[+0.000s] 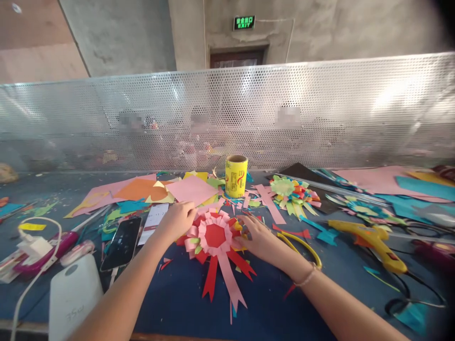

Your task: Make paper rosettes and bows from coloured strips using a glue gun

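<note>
A pink and red paper rosette (215, 235) lies in front of me on the dark blue table, its red and pink tails pointing toward me. My left hand (181, 219) is at the rosette's upper left edge, its fingers bent and what they may grip hidden. At the right edge, by a small yellow piece, my right hand (255, 237) has its fingers spread apart. Just behind the rosette stands a yellow tape roll (236, 176). A second, multicoloured rosette (293, 193) lies behind and to the right.
A yellow glue gun (373, 241) and yellow-handled scissors (302, 244) lie to the right. Left are a black phone (122, 242), a white power bank (75, 296) and a power strip (46, 258). Coloured paper (194, 189) lies along the perforated metal divider (170, 118).
</note>
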The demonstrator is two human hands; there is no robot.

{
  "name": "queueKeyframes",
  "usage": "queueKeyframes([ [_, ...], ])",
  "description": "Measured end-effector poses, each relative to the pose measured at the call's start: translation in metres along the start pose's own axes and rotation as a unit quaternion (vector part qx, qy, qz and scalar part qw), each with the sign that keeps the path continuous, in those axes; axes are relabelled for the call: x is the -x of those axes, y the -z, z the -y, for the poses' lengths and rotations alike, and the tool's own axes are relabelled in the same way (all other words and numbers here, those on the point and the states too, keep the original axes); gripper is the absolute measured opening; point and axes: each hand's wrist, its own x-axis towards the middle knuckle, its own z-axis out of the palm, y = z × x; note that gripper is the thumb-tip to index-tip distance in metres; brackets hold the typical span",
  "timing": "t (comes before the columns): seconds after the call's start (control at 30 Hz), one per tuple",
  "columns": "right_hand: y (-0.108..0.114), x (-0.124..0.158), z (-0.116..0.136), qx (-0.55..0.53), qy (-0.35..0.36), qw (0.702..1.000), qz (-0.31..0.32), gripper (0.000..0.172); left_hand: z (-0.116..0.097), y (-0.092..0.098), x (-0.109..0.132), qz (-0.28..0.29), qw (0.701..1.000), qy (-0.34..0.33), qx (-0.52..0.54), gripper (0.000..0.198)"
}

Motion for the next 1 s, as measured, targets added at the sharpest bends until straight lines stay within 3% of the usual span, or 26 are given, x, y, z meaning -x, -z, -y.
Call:
queueKeyframes([
  [0.2,0.003,0.002,0.004,0.035,0.020,0.999,0.013,0.049,-0.007,0.005,0.008,0.076,0.997,0.019,-0.028,0.030],
  [0.33,0.000,0.008,0.005,0.075,0.021,0.997,0.016,0.047,-0.007,0.005,0.012,0.073,0.997,0.005,-0.029,0.024],
  [0.47,0.001,0.014,0.014,0.117,0.058,0.991,0.036,0.042,-0.006,0.003,0.014,0.106,0.991,-0.034,-0.079,0.025],
  [0.6,0.007,0.017,0.022,0.099,0.022,0.994,0.048,0.054,-0.005,0.001,0.013,0.090,0.991,-0.029,-0.091,0.025],
  [0.7,0.010,0.017,0.019,0.058,-0.033,0.996,0.060,0.061,-0.002,0.004,0.011,0.076,0.990,0.046,-0.106,0.021],
  [0.87,-0.001,0.004,0.008,-0.071,-0.118,0.990,0.004,0.075,0.000,0.014,0.011,0.077,0.977,0.140,-0.140,0.020],
  [0.93,-0.006,-0.002,0.008,-0.200,-0.158,0.967,-0.001,0.087,0.000,0.014,0.011,0.093,0.975,0.149,-0.139,0.023],
  [1.0,-0.010,-0.006,0.012,-0.345,-0.186,0.920,0.019,0.098,0.000,0.011,0.011,0.112,0.974,0.147,-0.128,0.026],
])
